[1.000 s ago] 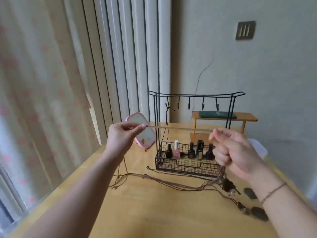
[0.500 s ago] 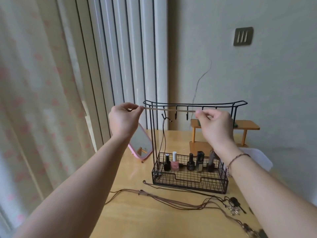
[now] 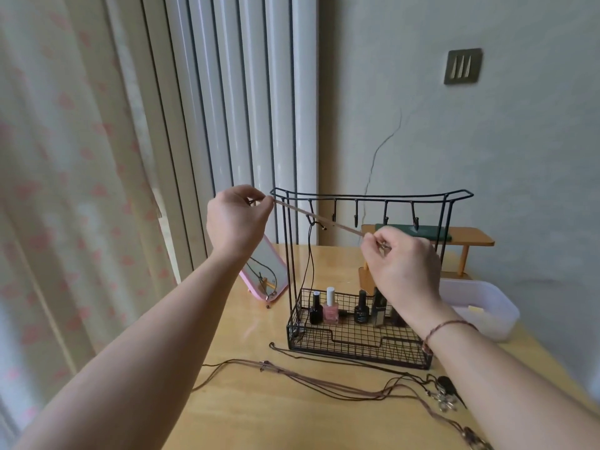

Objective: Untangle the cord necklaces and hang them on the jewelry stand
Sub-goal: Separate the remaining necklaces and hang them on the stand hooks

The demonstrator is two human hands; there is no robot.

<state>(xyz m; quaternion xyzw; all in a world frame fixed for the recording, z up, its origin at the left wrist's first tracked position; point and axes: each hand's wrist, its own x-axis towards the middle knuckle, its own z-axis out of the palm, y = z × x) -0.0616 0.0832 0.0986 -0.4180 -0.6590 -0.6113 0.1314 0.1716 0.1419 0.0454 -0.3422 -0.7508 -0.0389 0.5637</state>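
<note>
Both hands, left [image 3: 238, 216] & right [image 3: 401, 258], pinch a taut cord [image 3: 319, 218] by the stand [image 3: 370, 203] hooks, 12 o'clock; light, limp, so grip near ends.

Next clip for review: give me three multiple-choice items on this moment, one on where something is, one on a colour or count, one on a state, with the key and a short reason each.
1. Where do the nail polish bottles stand?
A. in the wire basket of the jewelry stand
B. on the small wooden shelf
C. in the white plastic tub

2. What colour is the frame of the mirror?
A. black
B. pink
C. green

3. How is the tan cord held?
A. slack in one hand
B. lying loose on the table
C. stretched taut between both hands

Key:
1 A, the bottles line the back of the basket.
2 B, the mirror's edge is pink.
3 C, the left hand and right hand each pinch an end, and the cord runs straight between them in front of the hooks.
</note>
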